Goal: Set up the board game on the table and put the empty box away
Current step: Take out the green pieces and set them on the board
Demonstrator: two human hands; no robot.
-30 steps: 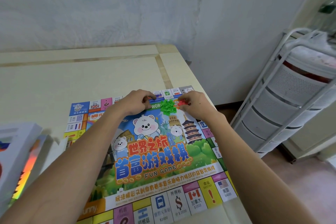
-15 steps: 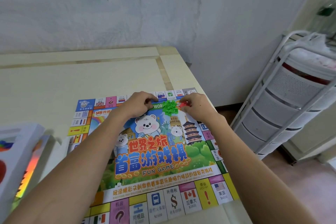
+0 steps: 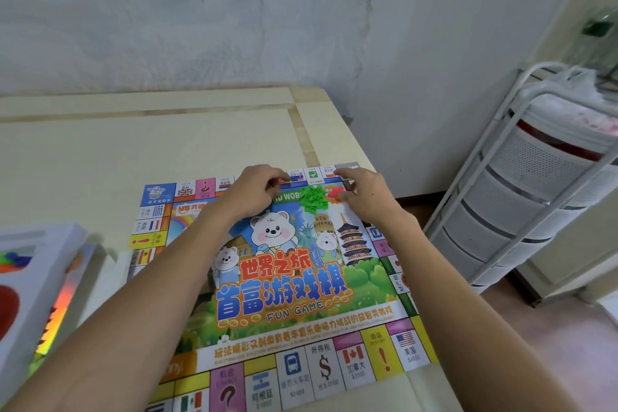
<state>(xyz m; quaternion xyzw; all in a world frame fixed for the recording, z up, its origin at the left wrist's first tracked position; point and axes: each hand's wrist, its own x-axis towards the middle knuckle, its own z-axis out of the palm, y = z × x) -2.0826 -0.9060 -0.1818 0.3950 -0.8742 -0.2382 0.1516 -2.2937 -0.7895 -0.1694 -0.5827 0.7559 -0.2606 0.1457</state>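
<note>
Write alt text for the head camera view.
Two hands, left hand and right hand, sort green pieces and red pieces at the far edge of a colourful game board on a cream table; the open box lies left.

Box (image 3: 36,281): cut off by the left edge, its contents blurred.
Board (image 3: 301,294): near corner runs past the bottom edge; arms cover part of it.
Red pieces (image 3: 335,193): partly behind the right hand (image 3: 364,197).
Left hand (image 3: 254,191): fingertips curled under, any contents unseen.
</note>
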